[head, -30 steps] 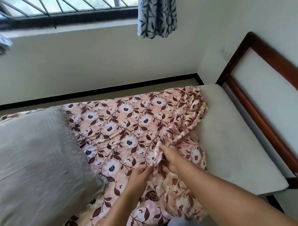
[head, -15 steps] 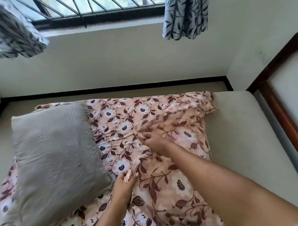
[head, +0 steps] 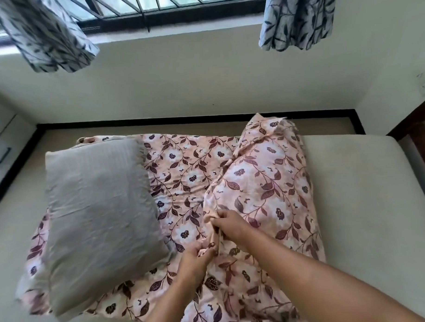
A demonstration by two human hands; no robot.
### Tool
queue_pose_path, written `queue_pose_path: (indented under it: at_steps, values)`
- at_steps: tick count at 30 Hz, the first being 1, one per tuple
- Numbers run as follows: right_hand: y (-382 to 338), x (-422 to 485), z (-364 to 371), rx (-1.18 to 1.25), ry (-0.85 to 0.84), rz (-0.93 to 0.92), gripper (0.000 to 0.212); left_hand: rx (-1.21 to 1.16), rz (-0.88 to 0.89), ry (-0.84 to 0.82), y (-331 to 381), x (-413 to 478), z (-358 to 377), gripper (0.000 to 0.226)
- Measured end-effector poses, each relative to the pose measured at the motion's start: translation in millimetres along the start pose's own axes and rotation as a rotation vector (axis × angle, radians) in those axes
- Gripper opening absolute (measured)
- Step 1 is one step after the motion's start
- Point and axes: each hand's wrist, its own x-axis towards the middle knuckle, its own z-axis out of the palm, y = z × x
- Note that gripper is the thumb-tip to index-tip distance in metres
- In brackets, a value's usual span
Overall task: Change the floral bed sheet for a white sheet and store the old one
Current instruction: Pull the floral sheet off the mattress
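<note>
Gripping, right hand [head: 229, 224]: the fingers are curled around a gathered edge of the floral sheet [head: 263, 183], near the centre of the frame, a little below the middle.
Left hand [head: 195, 257]: it is just below and left of the right hand. Its fingers are bent and pinch a fold of the same sheet. A short, tight strip of cloth runs between the two hands.
Floral sheet: pink cloth with dark leaves and white flowers. It covers the left and middle part of the mattress [head: 366, 191]. Its right part is turned back over itself and makes a thick raised bundle, centre right of the frame.
Mattress: pale, and bare on the right side of the frame, beside the bundle.
Pillow [head: 97, 213]: grey, lying on the sheet at the left of the frame, a little tilted. Its lower right corner is near the left hand but apart from it.
Window [head: 177, 5]: along the top of the frame, with bars.
Curtains: two short pieces with a leaf print, one at upper left [head: 48, 39], one at upper right [head: 298, 18].
Bed frame [head: 420, 139]: dark wood, at the right edge of the frame.
</note>
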Motion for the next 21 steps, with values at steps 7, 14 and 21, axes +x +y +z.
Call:
queue_pose_path:
  at_steps: [7, 14, 21]
  values:
    - [0.1, 23.6, 8.9, 0.27, 0.233, 0.274, 0.024, 0.059, 0.021, -0.062, -3.8, -1.0, -15.1, 0.023]
    - [-32.3, 58.1, 54.8, 0.052, 0.339, 0.22, 0.03, -0.011, 0.035, -0.067, -20.9, 14.7, -61.3, 0.028]
    - [-77.4, 104.7, 190.4, -0.303, 0.29, 0.036, 0.032, -0.147, 0.029, 0.108, -67.5, 55.1, -156.0, 0.037]
